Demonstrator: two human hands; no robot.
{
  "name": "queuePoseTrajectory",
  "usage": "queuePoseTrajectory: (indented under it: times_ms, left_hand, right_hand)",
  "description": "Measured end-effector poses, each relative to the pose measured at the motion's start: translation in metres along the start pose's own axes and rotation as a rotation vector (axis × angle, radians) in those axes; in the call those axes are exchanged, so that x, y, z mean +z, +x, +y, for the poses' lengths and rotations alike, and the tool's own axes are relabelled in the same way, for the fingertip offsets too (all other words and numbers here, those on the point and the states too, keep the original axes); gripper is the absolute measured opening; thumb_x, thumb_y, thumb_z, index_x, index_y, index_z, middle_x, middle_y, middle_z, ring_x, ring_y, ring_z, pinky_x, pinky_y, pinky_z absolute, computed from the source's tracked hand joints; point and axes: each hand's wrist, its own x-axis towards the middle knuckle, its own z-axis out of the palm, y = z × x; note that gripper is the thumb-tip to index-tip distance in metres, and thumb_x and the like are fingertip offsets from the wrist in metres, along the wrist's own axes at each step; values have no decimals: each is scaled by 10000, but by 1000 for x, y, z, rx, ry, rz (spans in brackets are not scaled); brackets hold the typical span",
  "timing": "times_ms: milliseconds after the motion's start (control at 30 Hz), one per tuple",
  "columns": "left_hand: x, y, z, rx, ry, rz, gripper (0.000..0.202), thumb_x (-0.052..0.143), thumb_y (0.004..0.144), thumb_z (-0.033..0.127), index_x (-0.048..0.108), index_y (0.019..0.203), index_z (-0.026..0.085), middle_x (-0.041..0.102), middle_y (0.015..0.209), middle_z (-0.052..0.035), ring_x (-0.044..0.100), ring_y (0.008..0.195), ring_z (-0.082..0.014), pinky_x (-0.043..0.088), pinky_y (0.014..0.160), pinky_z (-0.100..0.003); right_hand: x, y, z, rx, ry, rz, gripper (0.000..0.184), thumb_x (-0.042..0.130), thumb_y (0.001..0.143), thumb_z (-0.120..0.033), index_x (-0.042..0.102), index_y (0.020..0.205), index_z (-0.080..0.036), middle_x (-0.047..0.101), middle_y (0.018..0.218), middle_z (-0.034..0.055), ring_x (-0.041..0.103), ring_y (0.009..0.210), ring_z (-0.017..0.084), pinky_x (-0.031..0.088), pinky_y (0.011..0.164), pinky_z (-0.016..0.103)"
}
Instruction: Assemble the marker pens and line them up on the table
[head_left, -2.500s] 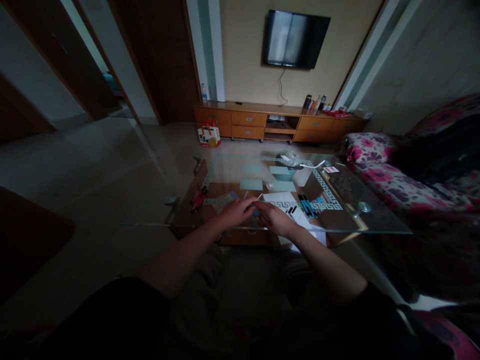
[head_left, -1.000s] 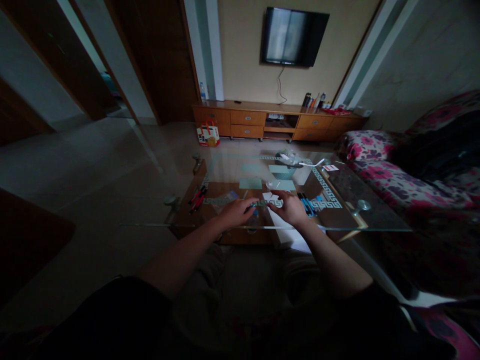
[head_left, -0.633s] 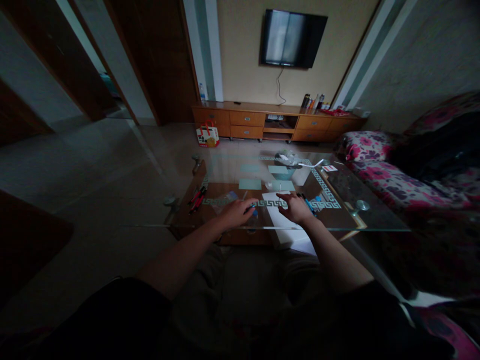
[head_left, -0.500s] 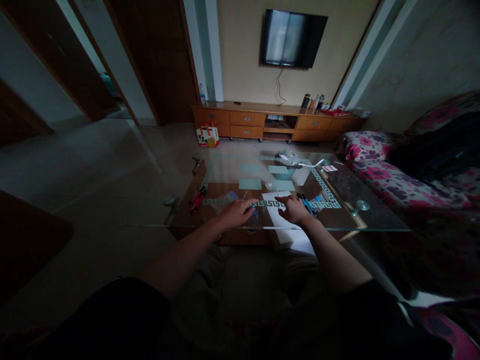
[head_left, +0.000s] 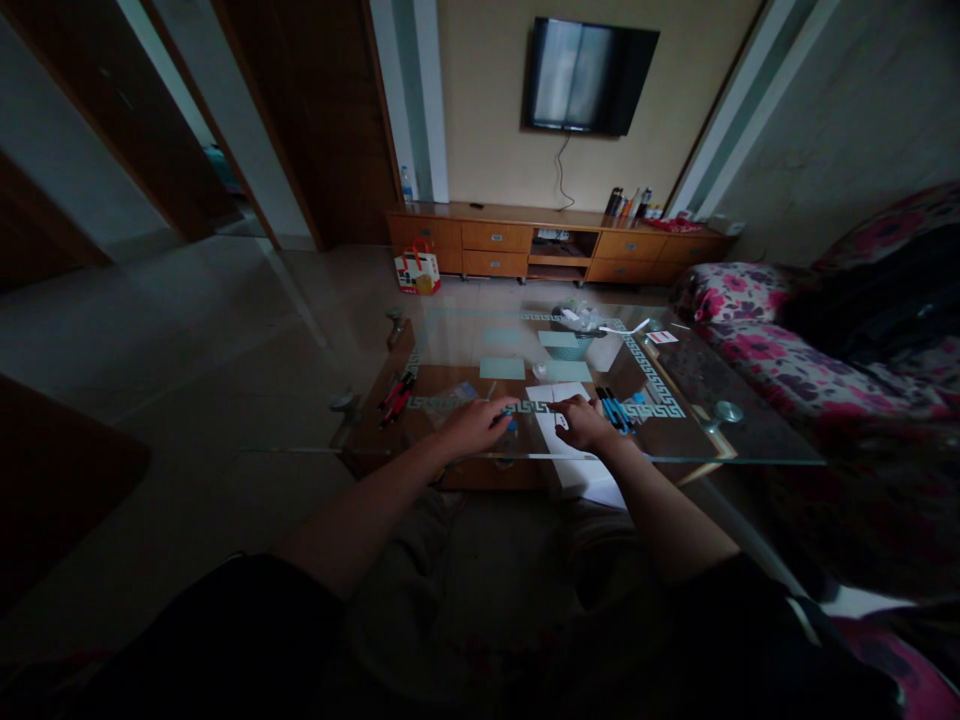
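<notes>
My left hand (head_left: 474,428) is over the near part of the glass table, fingers stretched forward and slightly curved, thumb apart. Just below its fingertips is a small blue object (head_left: 512,424), too small to name. My right hand (head_left: 583,423) hovers over white paper (head_left: 566,450), its index finger reaching left and its thumb lower, with a gap between them. I make out nothing held in either hand. Close to the right hand's right side lie several blue-and-black pens (head_left: 615,408). Several red-and-black pens (head_left: 395,400) lie left of the left hand.
The glass tabletop (head_left: 457,350) has a Greek-key border. A small white round item (head_left: 539,371) sits beyond my hands. Farther back is a bin (head_left: 574,345) with a plastic bag. A floral sofa (head_left: 757,350) flanks the right; a TV cabinet (head_left: 495,237) and gift bag (head_left: 417,270) are beyond.
Both hands stay nearly in place. The right hand's fingers have shifted slightly, and the thin pale upright line near its index fingertip is less visible now. The view moves very slightly.
</notes>
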Motion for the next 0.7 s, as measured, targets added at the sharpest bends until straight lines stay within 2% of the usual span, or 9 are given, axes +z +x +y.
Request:
queuePoseTrajectory:
  times_ms: [500, 700]
  left_hand:
    - [-1, 1, 2, -6, 5, 5, 425, 492, 932, 307, 556, 1346, 234, 695, 850, -40, 603, 686, -146, 420, 661, -248]
    - [-1, 0, 3, -1, 11, 12, 412, 489, 932, 295, 566, 1334, 241, 698, 843, -37, 589, 663, -139, 416, 655, -249]
  right_hand:
    - [-1, 0, 2, 38, 5, -27, 534, 576, 816, -281, 566, 1343, -197, 613, 1275, 151, 464, 1193, 340, 328, 979, 514]
    - [-4, -2, 2, 70, 17, 14, 534, 543, 768, -169, 599, 1298, -196, 586, 1287, 152, 458, 1187, 343, 340, 974, 516]
